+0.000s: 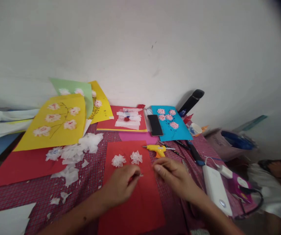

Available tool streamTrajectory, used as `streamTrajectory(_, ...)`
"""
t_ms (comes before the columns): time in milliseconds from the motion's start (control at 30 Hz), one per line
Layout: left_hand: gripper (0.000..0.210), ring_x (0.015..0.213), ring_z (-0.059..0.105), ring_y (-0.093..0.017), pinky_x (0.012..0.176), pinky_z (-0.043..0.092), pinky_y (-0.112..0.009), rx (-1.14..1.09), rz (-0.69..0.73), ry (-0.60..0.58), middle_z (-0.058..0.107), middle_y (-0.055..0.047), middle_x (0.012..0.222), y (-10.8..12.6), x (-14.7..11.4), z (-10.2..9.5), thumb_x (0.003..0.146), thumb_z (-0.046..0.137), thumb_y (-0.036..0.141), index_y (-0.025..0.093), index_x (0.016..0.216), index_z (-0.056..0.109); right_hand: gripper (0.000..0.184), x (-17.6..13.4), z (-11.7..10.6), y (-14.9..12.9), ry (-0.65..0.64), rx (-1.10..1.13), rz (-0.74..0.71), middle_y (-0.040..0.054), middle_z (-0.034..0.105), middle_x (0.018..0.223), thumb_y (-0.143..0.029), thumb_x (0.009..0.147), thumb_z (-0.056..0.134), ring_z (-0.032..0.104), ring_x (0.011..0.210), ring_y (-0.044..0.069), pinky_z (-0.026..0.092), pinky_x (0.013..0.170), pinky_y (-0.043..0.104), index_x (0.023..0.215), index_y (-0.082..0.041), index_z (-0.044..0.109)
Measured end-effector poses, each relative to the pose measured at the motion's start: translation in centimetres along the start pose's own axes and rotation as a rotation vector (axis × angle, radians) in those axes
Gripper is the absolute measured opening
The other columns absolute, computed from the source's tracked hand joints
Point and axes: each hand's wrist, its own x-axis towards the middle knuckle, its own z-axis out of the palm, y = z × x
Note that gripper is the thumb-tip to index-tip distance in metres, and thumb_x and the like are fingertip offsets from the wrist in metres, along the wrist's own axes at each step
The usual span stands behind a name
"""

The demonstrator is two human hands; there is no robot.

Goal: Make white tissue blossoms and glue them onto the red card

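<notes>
Over a red sheet of paper (130,202), my left hand (122,184) is closed in a pinch. A tiny whitish scrap (141,175) shows at its fingertips; its kind is too small to make out. My right hand (173,176) is just to the right, thumb and fingers pressed together above the sheet's right edge; what they hold, if anything, cannot be seen. Two white crumpled-tissue flowers, a left one (118,160) and a right one (136,157), sit on the upper part of the red sheet. Beyond my right hand lies a yellow glue gun (157,148), its nozzle pointing left.
Tissue pieces (74,151) are heaped at left beside a yellow flower picture (54,120). A phone (155,125) and a blue flower picture (173,124) lie at the back. On the right are a white power bank (216,189) and a purple power strip (242,187). Another person's leg (274,195) shows far right.
</notes>
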Motion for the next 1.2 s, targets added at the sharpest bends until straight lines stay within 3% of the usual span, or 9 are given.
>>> streamTrajectory(133, 0.012, 0.087, 0.067, -0.017, 0.078, 0.049, -0.028, -0.091, -0.065, 0.064, 0.072, -0.002, 0.096, -0.3, 4.1, -1.5, 0.092, 0.054, 0.018, 0.022, 0.102, 0.060, 0.029, 3.9, -1.7, 0.3, 0.092, -0.073, -0.031, -0.0032, 0.057, 0.062, -0.044, 0.098, 0.052, 0.052, 0.053, 0.012, 0.043, 0.053, 0.023, 0.086, -0.020, 0.062)
streamTrajectory(267, 0.014, 0.091, 0.069, -0.017, 0.078, 0.051, -0.029, -0.144, -0.057, -0.006, 0.074, -0.003, 0.101, -1.5, 7.8, -2.4, 0.091, 0.051, 0.014, 0.020, 0.101, 0.059, 0.029, 7.2, -2.2, 1.8, 0.104, -0.236, -0.021, -0.0004, 0.061, 0.063, -0.041, 0.097, 0.050, 0.056, 0.056, 0.014, 0.043, 0.054, 0.024, 0.080, -0.021, 0.061)
streamTrajectory(367, 0.016, 0.087, 0.069, -0.017, 0.076, 0.051, -0.029, -0.071, -0.041, -0.029, 0.074, -0.003, 0.098, -2.3, 9.1, -2.6, 0.090, 0.048, 0.012, 0.019, 0.099, 0.060, 0.027, 8.4, -1.9, 3.1, 0.084, -0.350, -0.046, 0.0014, 0.065, 0.067, -0.036, 0.097, 0.050, 0.058, 0.060, 0.016, 0.043, 0.057, 0.026, 0.079, -0.020, 0.063)
streamTrajectory(533, 0.019, 0.082, 0.067, -0.016, 0.073, 0.050, -0.028, 0.015, -0.034, -0.029, 0.073, -0.002, 0.096, -3.1, 9.3, -2.5, 0.088, 0.048, 0.010, 0.019, 0.099, 0.061, 0.026, 8.7, -1.4, 4.1, 0.074, -0.424, -0.065, 0.0034, 0.070, 0.074, -0.031, 0.097, 0.050, 0.063, 0.067, 0.017, 0.044, 0.062, 0.027, 0.085, -0.019, 0.069)
streamTrajectory(833, 0.015, 0.080, 0.063, -0.017, 0.072, 0.046, -0.029, 0.170, -0.014, -0.063, 0.068, -0.004, 0.091, -4.2, 8.8, -2.4, 0.093, 0.047, 0.015, 0.018, 0.098, 0.061, 0.024, 8.9, -0.8, 4.4, 0.037, -0.472, -0.087, 0.0041, 0.072, 0.079, -0.029, 0.098, 0.051, 0.064, 0.070, 0.017, 0.042, 0.064, 0.026, 0.083, -0.019, 0.066)
streamTrajectory(1033, 0.026, 0.099, 0.060, -0.023, 0.092, 0.046, -0.037, 0.337, 0.152, -0.148, 0.065, -0.009, 0.099, -4.2, 8.1, -2.7, 0.088, 0.046, 0.009, 0.017, 0.104, 0.067, 0.025, 9.1, -0.1, 4.1, -0.006, -0.574, -0.174, 0.0046, 0.073, 0.078, -0.026, 0.099, 0.050, 0.063, 0.067, 0.017, 0.041, 0.064, 0.026, 0.083, -0.019, 0.068)
streamTrajectory(1200, 0.035, 0.102, 0.057, -0.025, 0.094, 0.045, -0.041, 0.403, 0.180, -0.165, 0.062, -0.010, 0.101, -4.1, 7.5, -2.9, 0.084, 0.049, 0.010, 0.018, 0.112, 0.068, 0.027, 9.2, 0.1, 3.6, 0.001, -0.608, -0.167, 0.0038, 0.071, 0.073, -0.026, 0.098, 0.051, 0.061, 0.062, 0.016, 0.037, 0.059, 0.026, 0.078, -0.019, 0.067)
